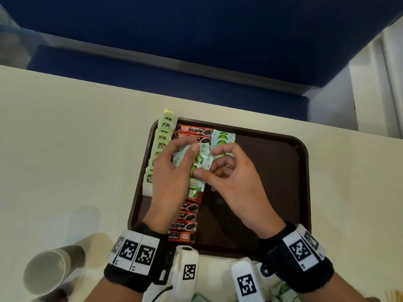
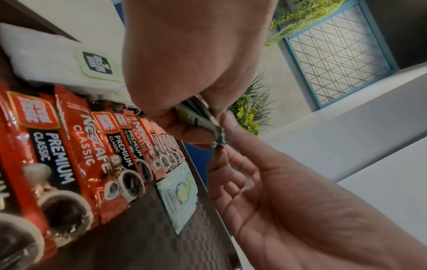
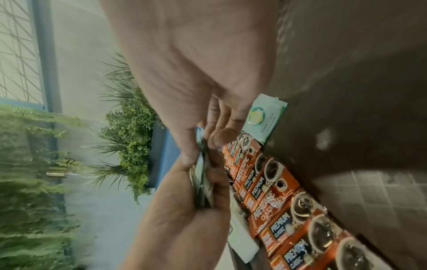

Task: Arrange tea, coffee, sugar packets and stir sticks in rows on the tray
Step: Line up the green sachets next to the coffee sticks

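Note:
A brown tray [image 1: 283, 171] holds a row of tea bags [image 1: 164, 136] along its left side and a row of red coffee sachets [image 1: 187, 225] beside it. Two green-and-white sugar packets [image 1: 223, 136] lie at the far end of a third row. My left hand [image 1: 185, 162] grips a fanned stack of sugar packets [image 1: 205, 159] above the coffee row. My right hand [image 1: 209, 166] pinches one packet of that stack between thumb and forefinger. In the left wrist view the stack [image 2: 203, 118] shows edge-on above the sachets [image 2: 80, 155]. The right wrist view shows the stack [image 3: 203, 182] and a laid packet [image 3: 263, 118].
A paper cup [image 1: 45, 271] lies on its side on the cream table at the near left. Loose green packets [image 1: 283, 290] and stir sticks [image 1: 392, 296] sit at the near right edge. The tray's right half is bare. A blue seat lies beyond the table's far edge.

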Tool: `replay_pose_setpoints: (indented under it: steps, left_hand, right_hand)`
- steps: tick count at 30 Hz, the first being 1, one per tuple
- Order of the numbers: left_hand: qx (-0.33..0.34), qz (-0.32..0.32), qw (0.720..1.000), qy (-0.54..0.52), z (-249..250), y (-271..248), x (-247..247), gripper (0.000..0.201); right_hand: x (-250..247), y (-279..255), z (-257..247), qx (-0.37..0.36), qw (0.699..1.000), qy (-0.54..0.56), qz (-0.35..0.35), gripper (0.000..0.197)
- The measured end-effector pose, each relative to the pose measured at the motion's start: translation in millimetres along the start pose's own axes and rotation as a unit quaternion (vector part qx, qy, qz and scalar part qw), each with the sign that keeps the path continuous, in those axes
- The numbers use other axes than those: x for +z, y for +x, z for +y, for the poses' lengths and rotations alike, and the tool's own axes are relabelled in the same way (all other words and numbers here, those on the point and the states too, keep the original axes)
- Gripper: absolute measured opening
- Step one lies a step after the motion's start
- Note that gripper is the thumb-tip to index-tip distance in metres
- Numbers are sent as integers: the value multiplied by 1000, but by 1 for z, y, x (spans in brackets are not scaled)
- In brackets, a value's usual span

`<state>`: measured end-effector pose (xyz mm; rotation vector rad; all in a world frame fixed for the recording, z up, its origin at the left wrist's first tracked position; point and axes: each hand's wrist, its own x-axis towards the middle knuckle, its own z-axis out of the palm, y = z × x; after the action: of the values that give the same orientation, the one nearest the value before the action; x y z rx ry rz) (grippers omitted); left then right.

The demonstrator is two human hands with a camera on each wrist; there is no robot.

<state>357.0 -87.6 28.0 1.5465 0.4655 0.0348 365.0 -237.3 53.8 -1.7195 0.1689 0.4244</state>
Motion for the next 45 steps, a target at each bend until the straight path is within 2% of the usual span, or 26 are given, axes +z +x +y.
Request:
replay_pose_setpoints:
  steps: [4, 7, 11, 19, 26, 45]
  left_hand:
    - [0, 34, 999, -17, -1, 0, -1, 17]
    - [-13, 56, 997, -50, -3, 0, -7, 17]
    - [-25, 79, 994, -65, 1, 1, -15, 15]
    - [-34, 75, 995, -61, 3, 0, -16, 17]
    - [-45, 75, 994, -63, 1, -3, -15, 17]
    - [-50, 69, 993, -80, 2, -5, -18, 18]
  right_hand:
    - [-6, 0, 1, 45, 997, 54, -27, 36]
    - [-18, -2, 9, 48, 997, 53, -33, 24]
    - [-40, 4, 34, 15, 998, -42, 49, 16]
    - [-42, 11, 61, -78, 978, -172, 91, 22]
    - [-36, 10, 65, -110, 953, -272, 75, 50]
    - [-27, 14, 61, -133, 939, -306, 88, 58]
